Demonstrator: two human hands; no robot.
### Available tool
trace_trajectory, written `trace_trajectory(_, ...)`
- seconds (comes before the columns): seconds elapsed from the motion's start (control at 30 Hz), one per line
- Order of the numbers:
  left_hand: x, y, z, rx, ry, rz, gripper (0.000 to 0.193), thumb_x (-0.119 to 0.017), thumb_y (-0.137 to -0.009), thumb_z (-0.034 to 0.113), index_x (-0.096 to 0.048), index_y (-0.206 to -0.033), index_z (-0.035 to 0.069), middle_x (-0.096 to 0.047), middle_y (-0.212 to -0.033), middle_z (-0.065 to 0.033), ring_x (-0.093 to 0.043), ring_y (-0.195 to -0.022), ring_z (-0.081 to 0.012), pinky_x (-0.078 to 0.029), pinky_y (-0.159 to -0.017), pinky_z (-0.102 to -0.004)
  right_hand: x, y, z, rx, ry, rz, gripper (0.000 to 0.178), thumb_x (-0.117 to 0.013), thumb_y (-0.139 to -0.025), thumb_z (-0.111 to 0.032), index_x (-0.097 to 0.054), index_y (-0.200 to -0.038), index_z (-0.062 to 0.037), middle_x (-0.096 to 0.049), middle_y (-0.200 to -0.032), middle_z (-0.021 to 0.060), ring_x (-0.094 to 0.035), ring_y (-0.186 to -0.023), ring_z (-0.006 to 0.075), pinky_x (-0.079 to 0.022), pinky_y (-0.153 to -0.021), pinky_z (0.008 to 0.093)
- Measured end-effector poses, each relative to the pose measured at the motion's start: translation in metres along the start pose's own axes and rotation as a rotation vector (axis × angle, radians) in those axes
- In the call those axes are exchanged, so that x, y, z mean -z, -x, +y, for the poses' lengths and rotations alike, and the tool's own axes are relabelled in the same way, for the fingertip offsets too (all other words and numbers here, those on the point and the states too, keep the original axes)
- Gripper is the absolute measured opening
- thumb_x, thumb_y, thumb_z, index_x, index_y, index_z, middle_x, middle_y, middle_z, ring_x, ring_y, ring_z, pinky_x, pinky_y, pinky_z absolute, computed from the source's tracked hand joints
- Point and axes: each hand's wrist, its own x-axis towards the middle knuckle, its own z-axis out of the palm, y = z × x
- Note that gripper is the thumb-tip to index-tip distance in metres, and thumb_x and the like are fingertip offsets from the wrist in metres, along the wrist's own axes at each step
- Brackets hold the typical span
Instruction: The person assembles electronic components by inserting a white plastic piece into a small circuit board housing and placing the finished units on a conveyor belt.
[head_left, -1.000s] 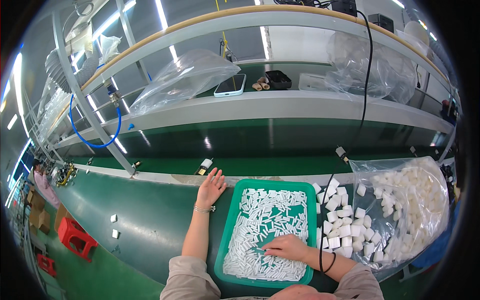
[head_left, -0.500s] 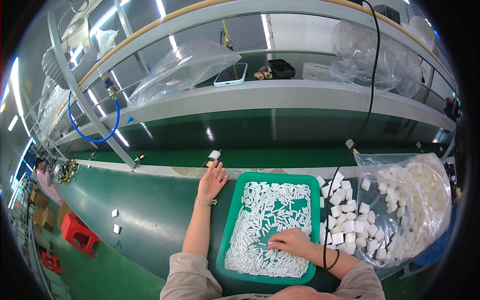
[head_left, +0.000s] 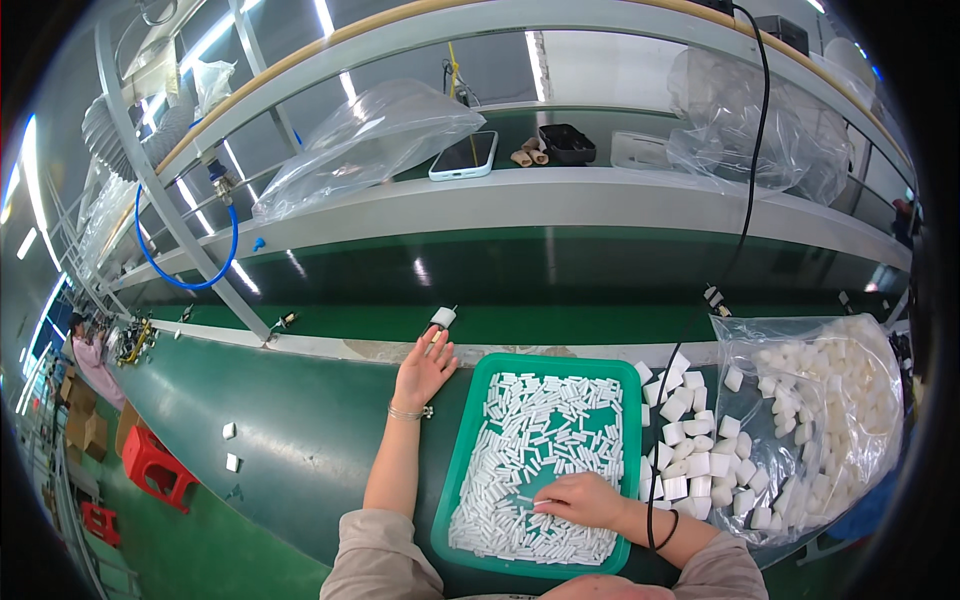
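Note:
My left hand (head_left: 425,372) is palm up with its fingers stretched out, over the near edge of the green belt. Just beyond its fingertips, on the belt, is a small part with a white block-shaped top (head_left: 443,316); whether the fingers touch it I cannot tell. My right hand (head_left: 580,500) is over the green tray (head_left: 462,420), thumb and fingers pinched together on a small white stick. Many more short white sticks (head_left: 490,485) lie loose in the tray, with green bottom showing between some of them.
White foam-like blocks (head_left: 697,440) are heaped right of the tray, beside a clear bag (head_left: 850,400) of more. A black cable (head_left: 752,150) hangs down in front of them. A shelf above holds a phone (head_left: 465,157) and a black box (head_left: 567,143). Red stools (head_left: 160,470) stand at left.
The white-topped parts on the belt have shifted slightly right, one now nearer my left fingertips. My right hand stays in the tray, its fingers slightly lower in the view.

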Motion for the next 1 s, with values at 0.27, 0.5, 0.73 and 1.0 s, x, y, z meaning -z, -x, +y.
trace_trajectory(0.27,-0.002,0.007,-0.002,0.000,0.004,0.012,0.039,-0.048,-0.087,0.031,-0.041,-0.123,0.015,-0.047,-0.120,-0.0009,-0.046,-0.106,-0.0181,-0.035,-0.092,-0.0396,-0.001,0.003,-0.009,-0.001,-0.021,0.035,0.019,-0.055,-0.081,-0.025,-0.063,-0.082,-0.0076,-0.062,-0.074,0.0080,-0.059,-0.065,0.0253,-0.047,-0.058,0.0320)
trace_trajectory(0.5,0.004,0.004,0.001,-0.027,0.056,0.034,0.038,-0.044,-0.089,0.032,-0.040,-0.123,0.016,-0.048,-0.120,-0.0005,-0.048,-0.105,-0.0169,-0.038,-0.090,-0.0384,0.001,-0.004,-0.006,0.014,0.068,0.095,0.015,-0.056,-0.080,-0.022,-0.063,-0.081,-0.0086,-0.062,-0.076,0.0067,-0.059,-0.067,0.0233,-0.047,-0.058,0.0314)
trace_trajectory(0.73,0.000,-0.003,-0.001,-0.036,0.037,0.013,0.037,-0.042,-0.090,0.030,-0.041,-0.123,0.013,-0.048,-0.120,-0.0023,-0.047,-0.106,-0.0173,-0.036,-0.092,-0.0366,0.002,-0.007,0.002,0.038,0.126,0.175,0.010,-0.059,-0.077,-0.019,-0.060,-0.078,-0.0091,-0.057,-0.069,0.0029,-0.054,-0.065,0.0203,-0.044,-0.055,0.0307)
trace_trajectory(1.0,0.005,0.007,0.000,-0.056,0.059,0.008,0.035,-0.044,-0.089,0.029,-0.043,-0.121,0.013,-0.048,-0.118,-0.0022,-0.047,-0.105,-0.0174,-0.036,-0.091,-0.0372,0.007,-0.008,-0.010,-0.002,0.278,0.255,0.010,-0.064,-0.068,-0.012,-0.056,-0.073,-0.0076,-0.052,-0.084,0.0040,-0.048,-0.083,0.0231,-0.039,-0.071,0.0361)
